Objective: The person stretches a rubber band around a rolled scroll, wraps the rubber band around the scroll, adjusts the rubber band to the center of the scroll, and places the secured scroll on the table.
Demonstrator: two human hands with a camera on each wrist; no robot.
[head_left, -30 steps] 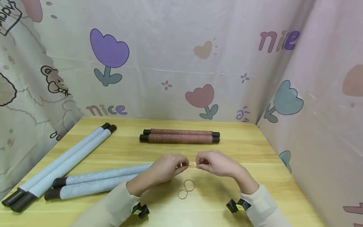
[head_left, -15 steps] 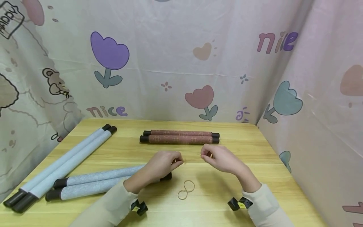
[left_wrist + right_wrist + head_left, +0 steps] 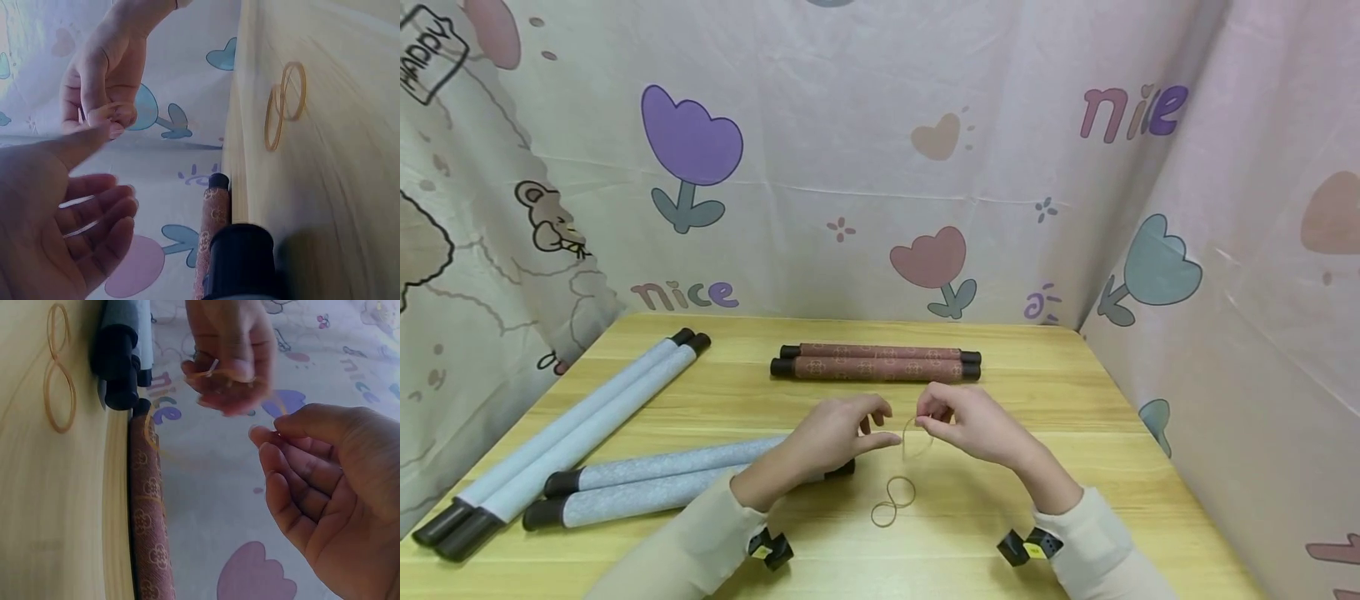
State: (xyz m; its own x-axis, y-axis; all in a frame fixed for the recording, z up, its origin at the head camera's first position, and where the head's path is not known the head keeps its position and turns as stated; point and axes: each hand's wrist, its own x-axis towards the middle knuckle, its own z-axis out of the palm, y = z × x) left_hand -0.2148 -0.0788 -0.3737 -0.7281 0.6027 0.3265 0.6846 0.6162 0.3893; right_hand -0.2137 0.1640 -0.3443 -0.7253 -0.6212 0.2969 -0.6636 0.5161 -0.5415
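My right hand (image 3: 973, 425) pinches a thin tan rubber band (image 3: 904, 442), which hangs as a loose loop between the two hands above the table. Opposite it, my left hand (image 3: 838, 435) has its thumb and fingers spread apart, the thumb tip close to the loop; whether it touches cannot be told. In the left wrist view the left fingers (image 3: 94, 228) look relaxed and hold nothing. A second rubber band (image 3: 892, 502), twisted into a figure eight, lies on the wooden table below the hands.
Two brown patterned scrolls (image 3: 880, 368) with black ends lie side by side at the back. Two light blue scrolls (image 3: 647, 498) lie partly behind the left forearm, and another light blue pair (image 3: 583, 425) runs along the left side. A printed curtain (image 3: 820, 167) surrounds the table (image 3: 1037, 358).
The hands first held the rubber band between them, then drew apart. The left fingers have since opened, and the band now hangs from the right hand, which has moved slightly left.
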